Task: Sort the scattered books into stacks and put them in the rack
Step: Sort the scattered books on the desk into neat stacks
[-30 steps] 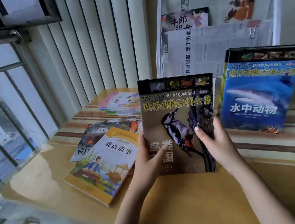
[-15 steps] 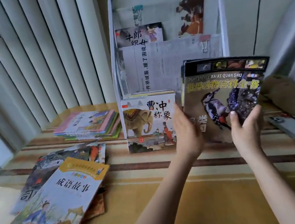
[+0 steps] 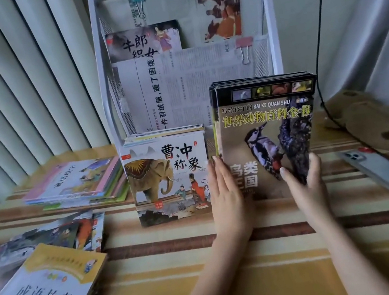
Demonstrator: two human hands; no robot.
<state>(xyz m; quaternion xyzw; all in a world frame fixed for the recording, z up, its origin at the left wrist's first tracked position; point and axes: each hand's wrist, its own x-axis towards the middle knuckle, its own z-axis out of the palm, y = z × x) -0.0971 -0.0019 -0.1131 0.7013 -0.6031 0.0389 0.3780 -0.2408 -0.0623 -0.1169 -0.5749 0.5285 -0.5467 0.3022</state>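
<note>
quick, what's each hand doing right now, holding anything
Left hand: open, fingers straight, pressed flat on the left edge of the woodpecker book.
Right hand: fingers and thumb gripping that book's lower right edge.

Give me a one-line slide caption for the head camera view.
Both hands, left hand and right hand, stand the woodpecker book upright beside the elephant book at the white rack.

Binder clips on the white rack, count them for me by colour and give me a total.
Teal binder clip: 1
Pink binder clip: 1
Total: 2
</note>
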